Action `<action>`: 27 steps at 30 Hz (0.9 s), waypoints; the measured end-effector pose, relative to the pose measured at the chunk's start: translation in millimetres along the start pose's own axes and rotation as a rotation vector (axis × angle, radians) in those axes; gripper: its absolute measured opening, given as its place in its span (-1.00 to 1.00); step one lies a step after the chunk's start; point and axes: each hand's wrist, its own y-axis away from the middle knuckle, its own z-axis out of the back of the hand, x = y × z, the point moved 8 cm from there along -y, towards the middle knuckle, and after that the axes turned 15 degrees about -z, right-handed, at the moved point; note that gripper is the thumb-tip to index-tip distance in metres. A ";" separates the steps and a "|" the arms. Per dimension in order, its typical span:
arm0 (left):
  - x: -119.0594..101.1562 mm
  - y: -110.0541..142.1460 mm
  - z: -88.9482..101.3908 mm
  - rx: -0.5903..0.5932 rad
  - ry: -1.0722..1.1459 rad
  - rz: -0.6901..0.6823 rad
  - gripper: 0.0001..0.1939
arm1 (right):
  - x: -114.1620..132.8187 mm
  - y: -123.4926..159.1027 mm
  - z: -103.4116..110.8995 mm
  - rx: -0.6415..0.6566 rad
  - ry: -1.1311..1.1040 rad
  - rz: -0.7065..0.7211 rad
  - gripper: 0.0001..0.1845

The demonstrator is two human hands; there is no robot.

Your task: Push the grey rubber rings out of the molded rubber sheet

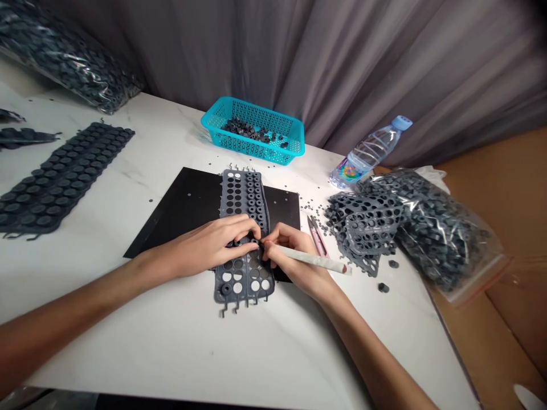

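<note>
A dark grey rubber sheet (233,213) with rows of round holes lies lengthwise before me, partly over a black mat (166,208). Small ring-shaped rubber plugs (251,196) still stand in its far right rows, and a single plug (226,289) sits at the near left corner. My left hand (213,244) rests across the sheet, thumb and forefinger closed around a rubber plug (254,243). My right hand (294,242) grips a pen-like tool (316,259) wrapped in whitish material, its tip at that plug and partly hidden by my fingers.
A blue basket (256,108) holds loose plugs. Pink-handled snips (317,236), punched-out sheets (367,222), a water bottle (367,151) and a bag of parts (448,233) are on the right. Another sheet (64,176) and a large bag (64,54) lie left.
</note>
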 end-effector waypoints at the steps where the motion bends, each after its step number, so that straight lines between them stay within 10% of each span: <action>1: -1.5 0.3 -2.0 0.014 -0.021 -0.009 -0.80 | 0.1 0.6 -0.5 -0.005 0.015 0.002 -0.93; 8: -15.1 4.5 -9.5 -0.117 -0.199 -0.178 -0.77 | 5.0 5.8 -3.9 -0.077 0.181 0.072 -0.84; 15: 17.5 14.8 40.4 -0.625 0.638 0.126 -0.83 | -4.4 2.6 -1.1 -0.016 -0.005 -0.011 -0.92; 20: 20.2 10.3 15.6 -0.598 1.286 0.295 -0.81 | -5.1 -2.9 8.3 -0.011 -0.199 -0.038 -0.88; 27: 17.7 10.6 6.0 -0.537 1.284 0.366 -0.86 | -5.4 -4.2 6.7 -0.008 -0.166 -0.049 -0.88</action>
